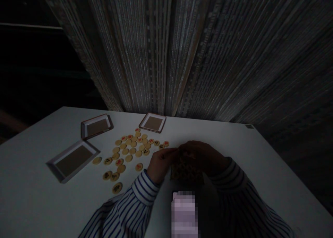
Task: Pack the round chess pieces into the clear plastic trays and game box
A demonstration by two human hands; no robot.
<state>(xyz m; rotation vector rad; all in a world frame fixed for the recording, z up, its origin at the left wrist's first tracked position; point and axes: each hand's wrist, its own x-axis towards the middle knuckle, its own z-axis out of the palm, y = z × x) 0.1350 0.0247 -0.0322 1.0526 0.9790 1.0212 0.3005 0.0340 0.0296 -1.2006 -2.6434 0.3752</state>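
My left hand (pixel 160 163) and my right hand (pixel 206 156) meet at the fingertips on the right half of the white table (pixel 234 137). Fingers of the left are pinched together, and those of the right curl inward in deep shadow. Whatever sits between the fingertips is too dark to make out. Just beneath the hands lies a dark, patterned flat thing (pixel 186 174), partly covered by them. Left of my left hand, several round wooden xiangqi pieces (pixel 132 150) are scattered, some showing red or black characters, others blank side up.
Three shallow box parts stand beyond and left of the pieces: one at the back (pixel 152 123), one at the back left (pixel 96 126), one nearer (pixel 73 160). A blurred-out bright rectangle, perhaps a phone (pixel 184 213), lies at the near edge. String curtains (pixel 179 51) hang behind the table.
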